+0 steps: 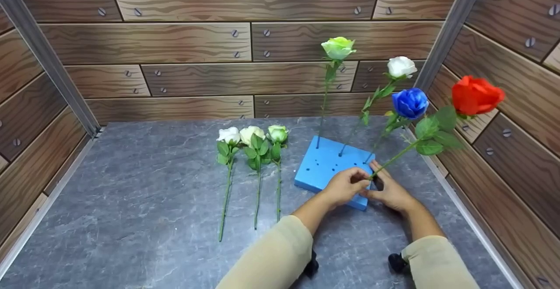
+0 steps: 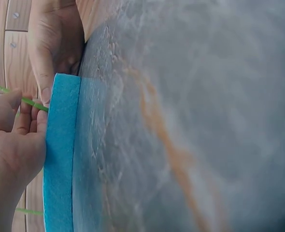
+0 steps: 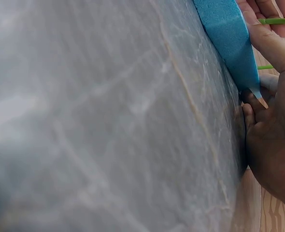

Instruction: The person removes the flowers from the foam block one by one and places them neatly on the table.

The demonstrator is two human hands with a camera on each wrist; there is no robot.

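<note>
In the head view my left hand [image 1: 347, 187] pinches the stem of a red rose [image 1: 477, 95] low down, just over a blue foam block [image 1: 323, 175]. The left wrist view shows the green stem [image 2: 35, 103] at the block's top face; whether its end sits in a hole is hidden. My right hand [image 1: 391, 193] rests along the block's right side, fingers straight, thumb over the top near the stem. A yellow-green rose [image 1: 338, 48], a white rose [image 1: 401, 67] and a blue rose [image 1: 410, 103] stand in the block.
Left of the block, a white rose [image 1: 229, 136], a cream rose [image 1: 252, 135] and a pale green rose [image 1: 278, 134] lie side by side on the grey marbled table [image 1: 144, 193]. Wood-patterned walls [image 1: 175, 40] enclose the back and sides. Several holes show in the block.
</note>
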